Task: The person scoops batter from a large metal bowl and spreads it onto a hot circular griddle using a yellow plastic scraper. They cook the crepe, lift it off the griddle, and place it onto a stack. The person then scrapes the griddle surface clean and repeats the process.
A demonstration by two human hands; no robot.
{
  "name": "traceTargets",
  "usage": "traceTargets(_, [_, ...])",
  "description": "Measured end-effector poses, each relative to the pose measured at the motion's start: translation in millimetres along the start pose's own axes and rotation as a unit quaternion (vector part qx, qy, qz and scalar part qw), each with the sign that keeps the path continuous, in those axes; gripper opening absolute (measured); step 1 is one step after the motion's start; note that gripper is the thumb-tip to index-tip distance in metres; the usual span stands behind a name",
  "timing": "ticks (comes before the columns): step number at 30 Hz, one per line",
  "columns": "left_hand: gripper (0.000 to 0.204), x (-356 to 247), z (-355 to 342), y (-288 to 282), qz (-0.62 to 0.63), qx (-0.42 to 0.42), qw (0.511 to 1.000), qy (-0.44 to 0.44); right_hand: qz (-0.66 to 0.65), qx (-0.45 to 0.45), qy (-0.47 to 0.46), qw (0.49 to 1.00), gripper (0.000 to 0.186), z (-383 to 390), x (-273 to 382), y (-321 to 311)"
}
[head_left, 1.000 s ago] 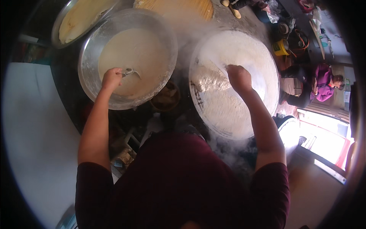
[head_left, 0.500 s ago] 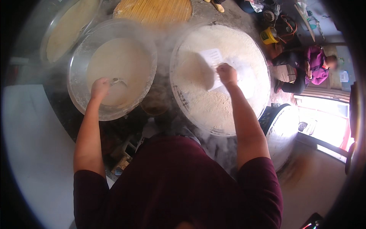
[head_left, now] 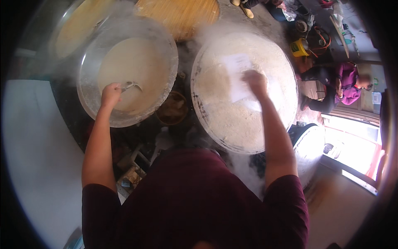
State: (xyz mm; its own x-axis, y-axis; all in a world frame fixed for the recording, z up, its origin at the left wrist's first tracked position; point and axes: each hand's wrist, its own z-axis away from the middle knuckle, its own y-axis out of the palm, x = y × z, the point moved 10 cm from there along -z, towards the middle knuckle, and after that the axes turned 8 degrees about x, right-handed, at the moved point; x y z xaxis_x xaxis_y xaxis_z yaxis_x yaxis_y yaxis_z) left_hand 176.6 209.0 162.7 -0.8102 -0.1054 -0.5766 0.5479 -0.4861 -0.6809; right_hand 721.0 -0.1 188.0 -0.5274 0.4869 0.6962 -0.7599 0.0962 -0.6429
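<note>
My left hand (head_left: 111, 95) is closed round the handle of a small metal scoop (head_left: 135, 86). It is over a wide metal basin (head_left: 85, 99) with pale beige contents (head_left: 124, 58); whether these are powder or liquid I cannot tell. On the right, my right hand (head_left: 255, 82), blurred by motion, grips a white flat board (head_left: 238, 74), hazy in bright light. The board is at the surface of pale, crumbly powder (head_left: 224, 120) filling a large round vat (head_left: 197, 106). Its lower edge and my fingertips are hard to make out.
Steam drifts around both vessels. Another basin (head_left: 58, 45) stands at the far left, and a round slatted bamboo mat (head_left: 178, 16) lies beyond. A brown bowl (head_left: 172, 108) sits between the vessels. At the right are a yellow bucket (head_left: 298, 47) and a seated person (head_left: 348, 83).
The view has shifted slightly, moving the vessels right in the picture. My right hand and the white board have moved a little over the powder. My left hand keeps hold of the scoop.
</note>
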Motion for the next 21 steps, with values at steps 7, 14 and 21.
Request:
traceTargets(7, [0.028,7,-12,6,0.044,0.005,0.999,0.004,0.027,-0.096,-0.030,0.995,0.020,-37,34,44])
traceTargets(14, [0.026,6,-6,2,0.036,0.013,0.999,-0.018,0.013,-0.225,0.129,0.966,0.019,1,-140,-93])
traceTargets(21, [0.024,9,4,-1,0.031,0.001,0.999,-0.023,-0.233,-0.274,0.124,0.925,0.013,65,-240,-118])
